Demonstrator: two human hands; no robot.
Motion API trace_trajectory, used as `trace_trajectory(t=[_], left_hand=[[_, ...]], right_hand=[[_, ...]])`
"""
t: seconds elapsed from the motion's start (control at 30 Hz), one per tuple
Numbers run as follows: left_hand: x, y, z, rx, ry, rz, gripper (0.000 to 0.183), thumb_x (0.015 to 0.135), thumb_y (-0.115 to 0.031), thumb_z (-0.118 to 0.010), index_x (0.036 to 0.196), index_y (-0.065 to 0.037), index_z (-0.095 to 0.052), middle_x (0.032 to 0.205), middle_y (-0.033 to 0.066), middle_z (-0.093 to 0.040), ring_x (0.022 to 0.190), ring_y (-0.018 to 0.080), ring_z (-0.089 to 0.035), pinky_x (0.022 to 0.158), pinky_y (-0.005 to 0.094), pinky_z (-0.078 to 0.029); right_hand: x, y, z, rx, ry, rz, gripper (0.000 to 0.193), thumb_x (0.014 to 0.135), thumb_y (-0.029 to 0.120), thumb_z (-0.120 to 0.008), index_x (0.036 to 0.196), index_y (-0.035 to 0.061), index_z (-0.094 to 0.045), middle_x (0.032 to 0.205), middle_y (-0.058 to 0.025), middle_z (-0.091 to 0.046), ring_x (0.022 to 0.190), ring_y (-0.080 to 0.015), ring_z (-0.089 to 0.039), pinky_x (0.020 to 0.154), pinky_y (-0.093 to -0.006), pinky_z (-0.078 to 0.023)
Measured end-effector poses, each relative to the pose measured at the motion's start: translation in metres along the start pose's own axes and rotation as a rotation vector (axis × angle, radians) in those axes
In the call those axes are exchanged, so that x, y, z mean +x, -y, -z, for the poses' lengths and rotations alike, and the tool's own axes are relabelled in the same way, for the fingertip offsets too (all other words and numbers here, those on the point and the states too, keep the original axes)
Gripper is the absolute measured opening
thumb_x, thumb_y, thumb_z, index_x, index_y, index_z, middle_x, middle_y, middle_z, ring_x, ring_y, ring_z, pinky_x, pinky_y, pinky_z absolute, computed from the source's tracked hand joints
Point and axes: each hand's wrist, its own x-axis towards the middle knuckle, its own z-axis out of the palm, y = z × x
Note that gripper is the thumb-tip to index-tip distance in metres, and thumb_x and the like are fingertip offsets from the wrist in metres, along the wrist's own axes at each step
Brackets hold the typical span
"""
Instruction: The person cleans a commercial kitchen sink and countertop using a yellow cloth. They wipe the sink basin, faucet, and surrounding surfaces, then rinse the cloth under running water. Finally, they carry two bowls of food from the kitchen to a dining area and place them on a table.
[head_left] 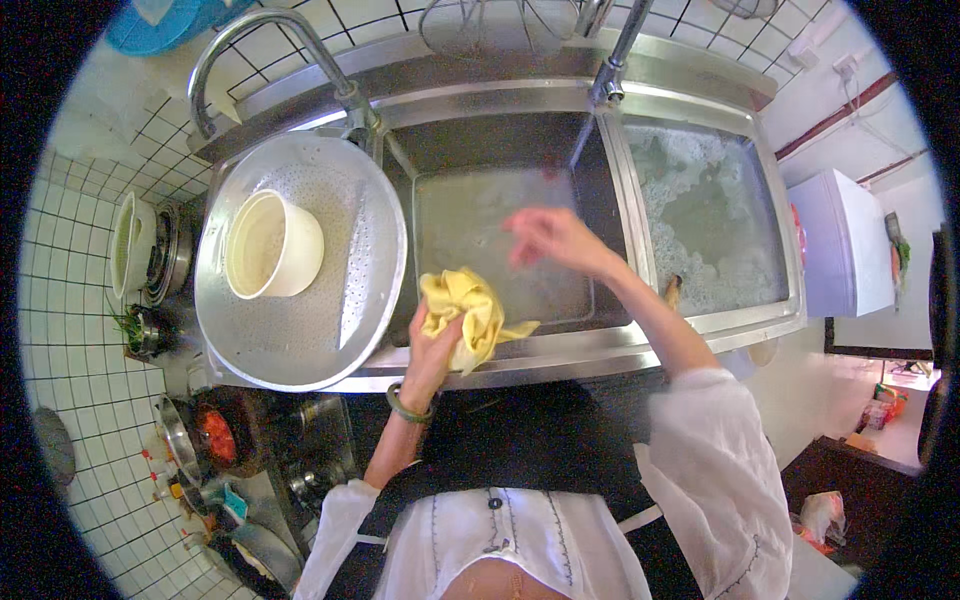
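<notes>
My left hand (432, 350) is closed round a crumpled yellow cloth (470, 315) at the front edge of the middle sink basin (440, 235). One corner of the cloth sticks out to the right. Over that basin, which has cloudy water at the bottom, hangs my right hand (550, 238), apart from the cloth. Motion smears its fingers, so their pose is unclear. To the left sits a wide perforated metal colander (330, 330), with a white plastic tub (300, 245) tilted inside it.
Foamy water fills the right basin (710, 210). A curved faucet (300, 35) arches above the colander; another faucet (610, 80) stands behind the basins' divider. Pans (180, 440) and a red-filled pot (215, 435) are at lower left. A white box-shaped unit (840, 245) stands at right.
</notes>
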Motion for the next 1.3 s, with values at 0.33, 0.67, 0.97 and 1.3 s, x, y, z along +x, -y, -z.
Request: trace_trajectory(t=[0.33,0.67,0.97,1.3], left_hand=[[-0.025,0.044,0.046,0.486,-0.337,-0.228,0.04,0.07,-0.005,-0.073,0.105,0.003,-0.055,0.1,0.0093,-0.059,0.091,0.0166,-0.057,0.08,0.0292,-0.046],[-0.028,0.05,0.06,0.584,-0.292,-0.282,0.042,0.065,-0.012,-0.075,0.1,0.001,-0.055,0.093,0.0127,-0.059,0.084,0.025,-0.058,0.076,0.0339,-0.046],[-0.028,0.034,0.058,0.746,-0.225,-0.375,0.045,0.065,-0.015,-0.076,0.102,0.002,-0.057,0.096,0.0147,-0.06,0.087,0.0295,-0.06,0.078,0.0361,-0.048],[-0.028,0.034,0.065,0.769,-0.154,-0.384,0.05,0.065,-0.02,-0.078,0.103,0.003,-0.056,0.098,0.0162,-0.059,0.087,0.0307,-0.06,0.077,0.0372,-0.048]], right_hand=[[0.105,-0.263,-0.074,-0.903,0.189,-0.096,0.026,0.074,0.023,-0.063,0.093,0.0051,-0.063,0.08,-0.0143,-0.064,0.077,-0.0325,-0.063,0.068,-0.0423,-0.051],[0.12,-0.24,-0.087,-1.162,-0.176,-0.136,0.025,0.08,0.02,-0.056,0.101,0.0077,-0.06,0.105,-0.018,-0.056,0.099,-0.0321,-0.056,0.08,-0.0476,-0.046],[0.152,-0.251,-0.083,-1.016,-0.21,-0.21,0.024,0.078,0.009,-0.059,0.101,0.0016,-0.055,0.099,-0.0215,-0.055,0.086,-0.0388,-0.059,0.071,-0.0453,-0.051],[0.154,-0.216,0.005,-1.167,-0.962,-0.131,0.031,0.078,0.026,-0.061,0.097,0.0025,-0.054,0.092,-0.0173,-0.058,0.082,-0.0333,-0.059,0.067,-0.0443,-0.05]])
